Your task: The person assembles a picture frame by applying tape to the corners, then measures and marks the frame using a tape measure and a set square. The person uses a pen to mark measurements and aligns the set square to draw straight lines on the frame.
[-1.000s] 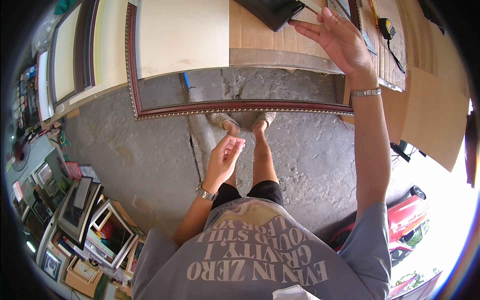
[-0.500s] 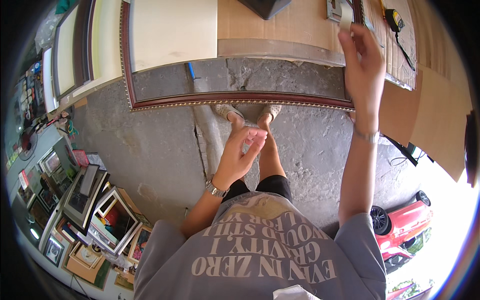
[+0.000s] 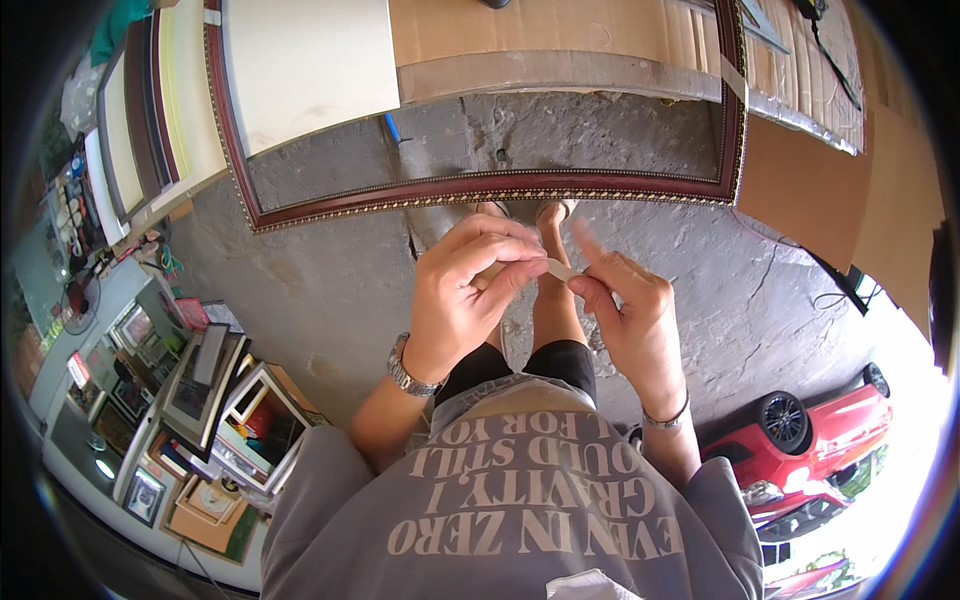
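Note:
Before my body, a short strip of pale tape [image 3: 561,270] stretches between my two hands. My left hand [image 3: 462,285] pinches one end between thumb and fingertips. The other end is at the thumb of my right hand [image 3: 630,315], whose raised forefinger is smeared by motion. Beyond the hands lies a large reddish-brown picture frame [image 3: 480,188] with a gold beaded edge, its near side jutting past the worktable. Pale tape [image 3: 734,80] crosses the frame's right side, and another piece [image 3: 212,17] sits on its left side.
Cardboard [image 3: 560,75] and a cream board [image 3: 310,70] lie on the worktable. Frame mouldings [image 3: 150,110] stand at the far left. Framed pictures [image 3: 205,385] lean at the lower left. A red toy car [image 3: 810,440] stands at the right. My feet are under the picture frame's near side.
My right hand has come down from the frame's right side to meet my left hand. Tape now crosses the frame's right side. My view has shifted slightly.

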Tool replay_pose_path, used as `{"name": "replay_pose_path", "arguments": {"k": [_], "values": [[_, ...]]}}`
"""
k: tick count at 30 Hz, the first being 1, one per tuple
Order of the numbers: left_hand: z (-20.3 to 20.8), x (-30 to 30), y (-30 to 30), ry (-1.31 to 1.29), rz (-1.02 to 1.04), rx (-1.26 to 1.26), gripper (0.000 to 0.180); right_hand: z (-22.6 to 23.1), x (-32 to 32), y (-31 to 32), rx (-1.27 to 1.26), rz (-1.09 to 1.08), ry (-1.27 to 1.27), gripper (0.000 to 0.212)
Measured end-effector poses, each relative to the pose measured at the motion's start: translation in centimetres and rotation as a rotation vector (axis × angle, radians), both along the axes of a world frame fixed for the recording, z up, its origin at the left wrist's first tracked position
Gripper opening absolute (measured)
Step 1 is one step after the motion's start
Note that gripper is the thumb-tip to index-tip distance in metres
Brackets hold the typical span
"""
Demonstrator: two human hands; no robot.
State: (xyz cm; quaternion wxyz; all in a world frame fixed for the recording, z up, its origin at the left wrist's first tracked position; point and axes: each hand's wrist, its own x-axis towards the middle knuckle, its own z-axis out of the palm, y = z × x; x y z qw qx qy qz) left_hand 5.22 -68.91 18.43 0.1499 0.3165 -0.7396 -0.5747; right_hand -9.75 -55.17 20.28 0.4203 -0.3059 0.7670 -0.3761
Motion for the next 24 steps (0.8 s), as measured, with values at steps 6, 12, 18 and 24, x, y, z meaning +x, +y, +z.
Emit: {"name": "replay_pose_path", "arguments": {"k": [6, 12, 18, 24], "values": [[-0.2, -1.6, -0.2, 0.014, 0.158, 0.229, 0.012, -1.0, 0.2, -0.8, 0.079, -0.246, -0.111, 0.009], [-0.9, -2.4, -2.2, 0.008, 0.161, 0.131, 0.016, -1.7, 0.5, -2.1, 0.075, -0.490, -0.283, 0.005], [-2.8, -4.0, -4.7, -0.070, -0.019, -0.258, 0.012, -2.7, 1.1, -3.7, -0.038, -0.535, -0.047, 0.026], [-3.1, -5.0, -4.9, -0.279, -0.069, -0.026, 0.017, -3.3, 1.3, -4.6, -0.003, -0.545, 0.117, 0.024]]}}
